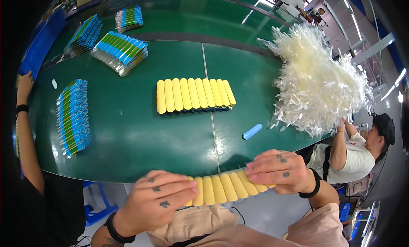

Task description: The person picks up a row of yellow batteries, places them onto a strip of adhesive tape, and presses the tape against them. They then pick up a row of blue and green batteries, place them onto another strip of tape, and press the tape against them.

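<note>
Yellow strip row [223,188]: pinched at both ends, looks unsupported mid-span; slip or fan-out is the main risk

Far left of frame: a co-worker's hand [25,83] at the edge of the green surface [128,149]. A bump there could jog whatever is close. Small white piece [54,83] just right of it, loose, easy to sweep off or lose under something.

Left: blue-and-green bundle [73,117], strips staggered. A sleeve brush would probably skew it. Three more bundles [120,51] upper left, well apart from the hands; low risk.

Lower centre-left: left grip [157,193] clamped on the row's left end, fingers over the top, thumb hidden.

Lower centre: the row itself, in front of the near edge, over the lap. Strips lean more toward the right end. Uneven squeeze or a twist could spread them or slide some out of line; if one end slips, likely drop is lap or floor.

Centre: yellow stack [194,95] on the surface. A knock could shear its layers.

Right of centre: loose blue piece [252,132], could get dragged by a wrist. Below it, right grip [279,169] clamped on the row's right end; underside hidden, firmness unclear.

Right: clear strip pile [319,80], heaped high. Co-worker [353,144] has hands at its lower edge; pulling from the base could start a slide.
</note>
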A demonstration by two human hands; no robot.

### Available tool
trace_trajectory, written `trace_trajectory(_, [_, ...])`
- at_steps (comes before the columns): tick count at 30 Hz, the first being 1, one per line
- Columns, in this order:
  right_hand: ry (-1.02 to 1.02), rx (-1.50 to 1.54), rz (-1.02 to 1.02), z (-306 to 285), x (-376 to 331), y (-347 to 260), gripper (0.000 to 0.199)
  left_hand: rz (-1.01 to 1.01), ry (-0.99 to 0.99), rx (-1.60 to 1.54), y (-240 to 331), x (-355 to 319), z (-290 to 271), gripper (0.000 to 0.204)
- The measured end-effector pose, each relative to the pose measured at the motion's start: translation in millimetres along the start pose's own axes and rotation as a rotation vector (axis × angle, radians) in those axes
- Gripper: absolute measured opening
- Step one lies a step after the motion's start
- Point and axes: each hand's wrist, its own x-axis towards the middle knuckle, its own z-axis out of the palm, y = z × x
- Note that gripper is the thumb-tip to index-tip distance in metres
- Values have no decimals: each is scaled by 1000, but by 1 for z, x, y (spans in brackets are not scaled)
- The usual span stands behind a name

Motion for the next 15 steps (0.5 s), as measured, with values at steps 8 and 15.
trace_trajectory(8, [-36,-530,-237,23,-11,42,26,258,-66,589,-13,1,16,22])
trace_trajectory(15, [-185,-499,-136,18,-15,45,31,125,-207,506,-16,-11,10,27])
